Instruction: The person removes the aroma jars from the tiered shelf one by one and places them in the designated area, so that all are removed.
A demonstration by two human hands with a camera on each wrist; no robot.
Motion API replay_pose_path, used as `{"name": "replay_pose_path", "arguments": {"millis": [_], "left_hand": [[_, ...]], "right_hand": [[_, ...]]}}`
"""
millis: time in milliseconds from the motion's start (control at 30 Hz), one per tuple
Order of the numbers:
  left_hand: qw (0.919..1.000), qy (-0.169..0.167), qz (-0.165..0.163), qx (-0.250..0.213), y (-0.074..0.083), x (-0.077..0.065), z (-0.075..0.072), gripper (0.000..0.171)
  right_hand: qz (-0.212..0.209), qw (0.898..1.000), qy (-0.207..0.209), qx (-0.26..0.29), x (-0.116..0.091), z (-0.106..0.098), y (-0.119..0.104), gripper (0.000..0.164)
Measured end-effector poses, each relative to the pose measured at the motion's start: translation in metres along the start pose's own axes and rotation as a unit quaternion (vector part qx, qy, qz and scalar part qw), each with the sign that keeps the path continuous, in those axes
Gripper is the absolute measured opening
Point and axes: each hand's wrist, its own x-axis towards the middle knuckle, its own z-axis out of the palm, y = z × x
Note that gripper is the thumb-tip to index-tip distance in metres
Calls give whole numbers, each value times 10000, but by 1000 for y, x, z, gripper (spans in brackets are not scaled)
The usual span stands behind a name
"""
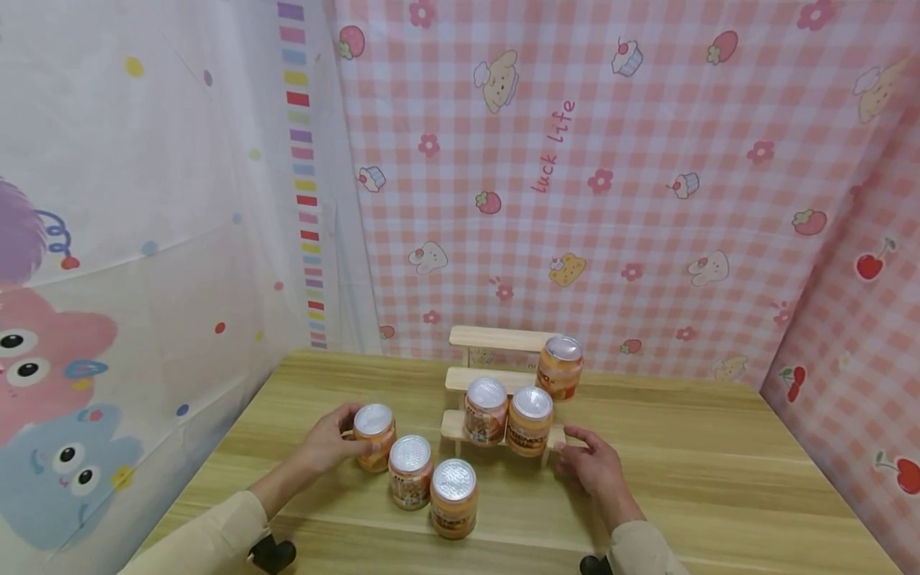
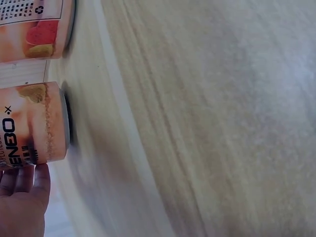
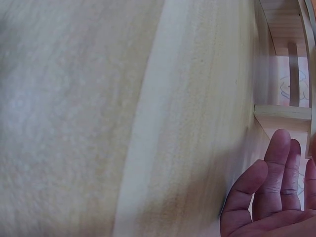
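Observation:
My left hand [image 1: 332, 438] grips an orange can [image 1: 375, 451] with a silver lid, thumb across its front, at the left end of a row of cans on the table. In the left wrist view, the fingers [image 2: 41, 180] touch that can's [image 2: 34, 123] printed side. Right of it stand a second can [image 1: 410, 477] and a third can [image 1: 454, 507]. My right hand [image 1: 592, 465] is beside the right end of a stepped wooden rack [image 1: 453, 425], fingers loosely extended and holding nothing. The right wrist view shows this hand [image 3: 276, 197] by the rack's leg [image 3: 281, 113].
Two cans, one left [image 1: 485, 415] and one right [image 1: 529, 423], stand on the rack's lowest shelf. Another can [image 1: 561, 371] stands higher, at the right end, apparently on the middle shelf. A pink checked cloth [image 1: 632, 231] hangs behind the wooden table [image 1: 719, 479].

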Motion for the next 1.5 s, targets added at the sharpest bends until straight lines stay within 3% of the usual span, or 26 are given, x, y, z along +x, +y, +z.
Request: {"name": "replay_pose_path", "arguments": {"millis": [200,767,1100,1500], "left_hand": [[9996,-65,270,66,-4,-2,0,64],[9994,-215,194,-200,1,-4,2,68],[9996,-205,133,-132,3,-5,0,76],[9995,-77,241,209,11,-1,-8,70]], "right_hand": [[50,10000,-32,-35,-1,0,0,46],[-9,10000,-8,11,-1,-1,0,46],[-67,9999,19,101,0,0,1,45],[-19,10000,16,79,0,0,0,46]]}}
